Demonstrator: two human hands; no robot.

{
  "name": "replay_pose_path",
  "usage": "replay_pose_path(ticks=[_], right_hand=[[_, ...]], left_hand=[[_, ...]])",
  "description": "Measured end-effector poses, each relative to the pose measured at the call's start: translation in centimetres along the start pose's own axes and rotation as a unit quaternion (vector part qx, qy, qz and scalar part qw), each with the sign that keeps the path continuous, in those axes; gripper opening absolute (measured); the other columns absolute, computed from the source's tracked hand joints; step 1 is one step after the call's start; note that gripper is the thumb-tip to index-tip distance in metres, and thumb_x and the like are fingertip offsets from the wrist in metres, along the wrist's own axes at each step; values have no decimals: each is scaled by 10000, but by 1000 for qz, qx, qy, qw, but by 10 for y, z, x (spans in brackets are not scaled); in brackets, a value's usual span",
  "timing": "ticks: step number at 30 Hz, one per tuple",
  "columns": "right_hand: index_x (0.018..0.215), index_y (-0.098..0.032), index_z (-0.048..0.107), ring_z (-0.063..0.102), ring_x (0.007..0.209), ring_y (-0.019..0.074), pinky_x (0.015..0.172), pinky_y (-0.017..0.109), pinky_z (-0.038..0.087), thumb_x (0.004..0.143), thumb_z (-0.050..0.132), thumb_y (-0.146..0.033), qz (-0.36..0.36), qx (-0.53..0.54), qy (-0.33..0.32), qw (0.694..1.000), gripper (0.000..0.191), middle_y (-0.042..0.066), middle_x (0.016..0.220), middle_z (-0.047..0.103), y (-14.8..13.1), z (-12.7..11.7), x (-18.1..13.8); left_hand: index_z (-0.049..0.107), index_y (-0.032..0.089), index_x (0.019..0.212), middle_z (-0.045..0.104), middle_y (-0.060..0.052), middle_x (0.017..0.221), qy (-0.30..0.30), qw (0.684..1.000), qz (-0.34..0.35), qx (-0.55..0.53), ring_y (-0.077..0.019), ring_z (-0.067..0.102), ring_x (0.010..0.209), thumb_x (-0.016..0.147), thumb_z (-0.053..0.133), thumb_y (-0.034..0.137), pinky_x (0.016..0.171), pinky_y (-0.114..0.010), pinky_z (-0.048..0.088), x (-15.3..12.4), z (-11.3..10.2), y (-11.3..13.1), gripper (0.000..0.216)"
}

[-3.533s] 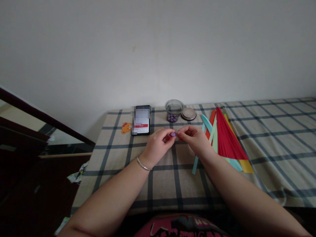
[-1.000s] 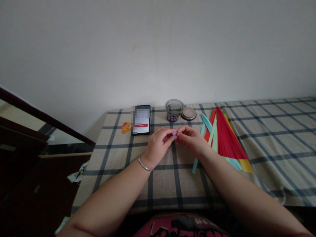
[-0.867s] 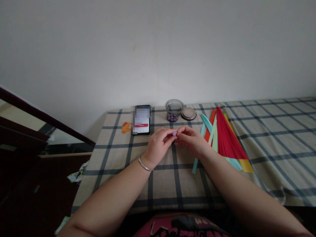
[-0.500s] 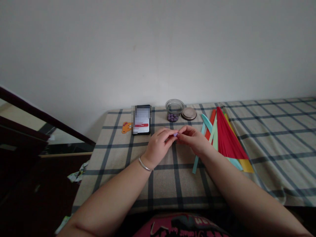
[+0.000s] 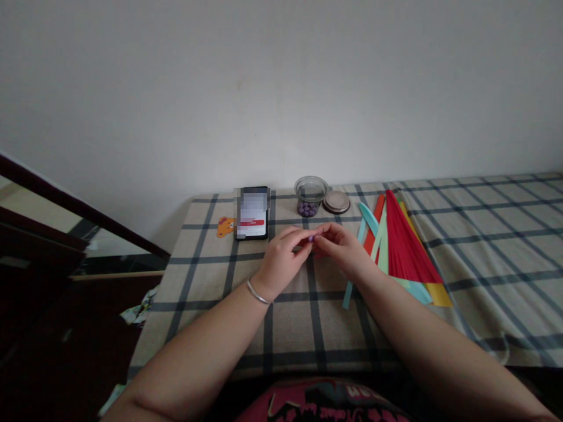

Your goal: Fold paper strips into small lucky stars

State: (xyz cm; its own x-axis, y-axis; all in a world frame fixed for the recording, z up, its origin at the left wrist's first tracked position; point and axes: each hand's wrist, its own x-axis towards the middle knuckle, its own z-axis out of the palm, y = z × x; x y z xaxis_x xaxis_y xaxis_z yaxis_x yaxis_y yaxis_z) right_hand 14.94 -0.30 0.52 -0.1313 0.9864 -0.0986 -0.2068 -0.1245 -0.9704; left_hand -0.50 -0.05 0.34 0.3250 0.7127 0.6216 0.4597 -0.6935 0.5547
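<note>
My left hand [image 5: 285,249] and my right hand [image 5: 336,243] meet above the checked cloth in the middle. Between their fingertips is a small purple paper star [image 5: 311,238], mostly covered by the fingers. The thumb and forefinger of each hand are pinched on it. Just beyond the hands stands a clear jar [image 5: 311,190], uncovered, with several small purple pieces [image 5: 308,208] at its bottom. Its round lid [image 5: 337,201] lies to the right of it. Closest to my right hand is a fan of coloured paper strips [image 5: 411,246], mostly red, with blue, green, orange and yellow ones.
A phone [image 5: 254,214] with a lit screen stands at the back left, beside an orange bear-shaped piece [image 5: 225,227]. The checked tablecloth [image 5: 197,281] runs up to the wall [image 5: 281,105]. Left of the table's edge, crumpled wrappers [image 5: 139,308] lie lower down.
My right fingers have shifted slightly left over the purple paper star, and less of it shows. My left hand stays almost where it was.
</note>
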Motion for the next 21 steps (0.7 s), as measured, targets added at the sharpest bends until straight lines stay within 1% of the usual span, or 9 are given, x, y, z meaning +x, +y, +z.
replay_pose_path(ticks=[3, 6, 9, 12, 14, 18, 21], right_hand=[[705, -190, 547, 525, 539, 78, 519, 217, 446, 577, 778, -393, -17, 2, 12, 1000, 333, -51, 617, 571, 1, -2, 3], [705, -196, 542, 513, 539, 87, 516, 226, 440, 584, 769, -396, -36, -8, 17, 999, 325, -52, 599, 554, 0, -3, 3], [716, -197, 558, 512, 568, 97, 530, 231, 436, 616, 751, -371, -78, -60, 38, 994, 279, -35, 632, 564, 0, -3, 1], [733, -203, 567, 528, 607, 109, 540, 233, 426, 665, 724, -333, -129, -121, 64, 982, 215, -15, 691, 579, 1, -3, -1], [751, -210, 568, 539, 625, 120, 548, 240, 433, 694, 703, -335, -148, -141, 68, 976, 192, -6, 712, 581, 3, -2, -3], [766, -218, 560, 562, 657, 137, 604, 267, 473, 715, 687, -357, -156, -135, 53, 977, 195, 2, 728, 581, 6, -1, -4], [763, -215, 556, 584, 689, 141, 656, 282, 490, 718, 690, -337, -156, -125, 48, 979, 186, 5, 750, 591, 7, -1, -4]], left_hand=[[647, 177, 980, 678, -43, 906, 4, 1000, -9, 1, -140, 629, 848, 809, 599, 115, 790, -282, 533, 0, 0, 0, 188], [649, 168, 948, 687, -42, 890, 1, 1000, -24, -4, -134, 633, 820, 806, 602, 121, 771, -272, 537, 1, 0, 1, 157], [651, 165, 945, 693, -47, 896, 6, 999, -33, -9, -136, 640, 824, 805, 599, 126, 771, -274, 539, 2, 0, 2, 155], [655, 161, 946, 697, -54, 896, 16, 999, -35, -11, -143, 647, 835, 799, 595, 120, 769, -276, 543, 2, 0, 3, 164], [657, 161, 942, 696, -53, 882, 20, 999, -35, -9, -143, 648, 821, 793, 591, 111, 753, -275, 546, 2, 1, 3, 170], [658, 170, 942, 691, -48, 883, 26, 999, -31, -3, -142, 646, 820, 787, 585, 94, 757, -281, 547, 2, 2, 2, 187], [656, 167, 950, 690, -53, 902, 30, 999, -29, 3, -144, 643, 838, 791, 584, 95, 771, -283, 548, 1, 2, 1, 189]])
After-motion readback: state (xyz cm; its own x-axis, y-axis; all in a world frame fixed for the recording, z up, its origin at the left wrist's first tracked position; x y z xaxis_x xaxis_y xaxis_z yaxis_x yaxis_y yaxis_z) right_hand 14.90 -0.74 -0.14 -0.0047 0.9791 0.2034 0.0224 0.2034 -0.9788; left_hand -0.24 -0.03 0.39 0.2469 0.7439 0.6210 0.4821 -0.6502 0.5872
